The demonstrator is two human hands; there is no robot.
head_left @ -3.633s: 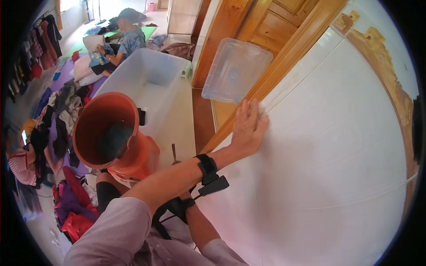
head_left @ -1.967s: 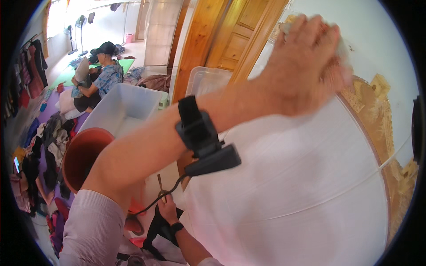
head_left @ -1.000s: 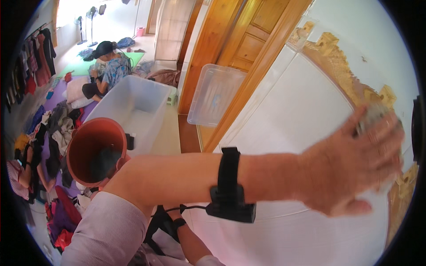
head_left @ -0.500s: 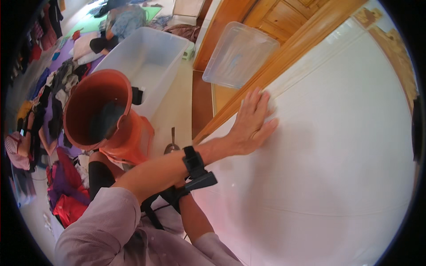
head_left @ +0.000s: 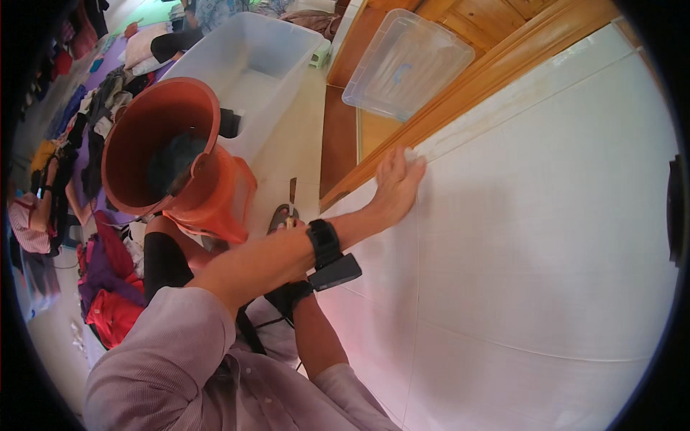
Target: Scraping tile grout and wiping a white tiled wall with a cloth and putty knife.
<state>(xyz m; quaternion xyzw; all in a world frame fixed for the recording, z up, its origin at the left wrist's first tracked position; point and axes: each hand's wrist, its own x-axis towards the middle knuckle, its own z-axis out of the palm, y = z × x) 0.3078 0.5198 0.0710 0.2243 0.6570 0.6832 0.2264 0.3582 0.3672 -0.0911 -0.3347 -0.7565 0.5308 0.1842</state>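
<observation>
My left hand [head_left: 397, 188] is against the white tiled wall [head_left: 503, 237], beside the wooden door frame. Its fingers are drawn together, and a small whitish thing shows at the fingertips, too blurred to name. Below the left forearm, my right hand [head_left: 300, 225] is mostly hidden. From it a narrow-bladed scraper [head_left: 292, 191] with a light handle points upward, above my sandalled foot. Left of my forearm, a reddish-brown bucket [head_left: 118, 154] rests tilted on an orange plastic stool [head_left: 233, 197]. Dark cloth [head_left: 172, 161] lies in the bucket.
A large clear plastic box [head_left: 277, 108] stands beyond the bucket. Its clear lid [head_left: 406, 65] leans by the wooden door frame [head_left: 496, 68]. Clothes [head_left: 115, 316] are heaped on the floor at left. Another person [head_left: 32, 223] is at the far left, and one more sits at the top.
My left hand has gone from spread flat on the wall to fingers drawn in, shifting slightly left. More of the scraper in my right hand now shows. The view has shifted.
</observation>
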